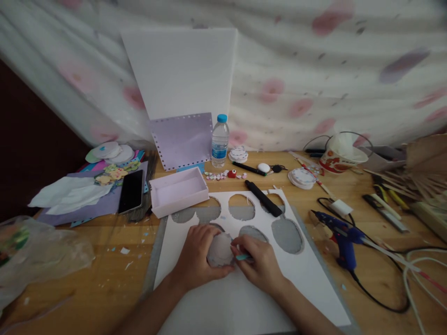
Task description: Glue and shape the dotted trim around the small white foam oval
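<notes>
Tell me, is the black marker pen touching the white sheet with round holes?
Touching. The head view shows the black marker pen lying across the white sheet's upper edge, over its holes.
</notes>
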